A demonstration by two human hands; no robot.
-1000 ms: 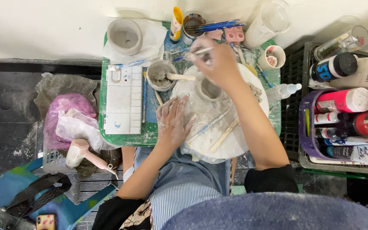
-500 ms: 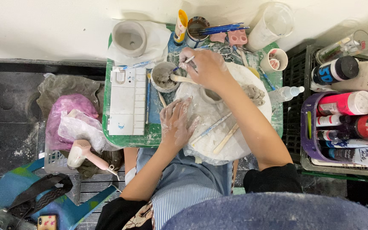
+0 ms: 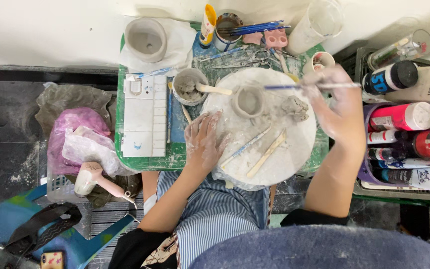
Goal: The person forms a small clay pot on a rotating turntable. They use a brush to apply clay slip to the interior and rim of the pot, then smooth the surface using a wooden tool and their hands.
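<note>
Looking down from the head camera, the right hand (image 3: 342, 107) pinches a thin brush (image 3: 304, 86) between thumb and fingers, the handle lying level and its tip reaching toward the small clay cup (image 3: 249, 101). That cup stands upright near the top of the round white board (image 3: 274, 159), its wall already raised and its hollow open, so the shaping looks largely done; the surface work seems to be what is left. The left hand (image 3: 202, 142) lies flat with fingers spread on the board's left edge, holding nothing, smeared with clay. A lump of clay (image 3: 294, 107) sits just right of the cup, apart from it and unused. Two sticks (image 3: 255, 149) lie loose on the board below the cup. Just left of the board a small bowl of wet clay (image 3: 189, 87) holds a wooden spoon. A larger finished-looking pot (image 3: 146, 40) stands on paper at the far left of the green tray (image 3: 140, 162).
</note>
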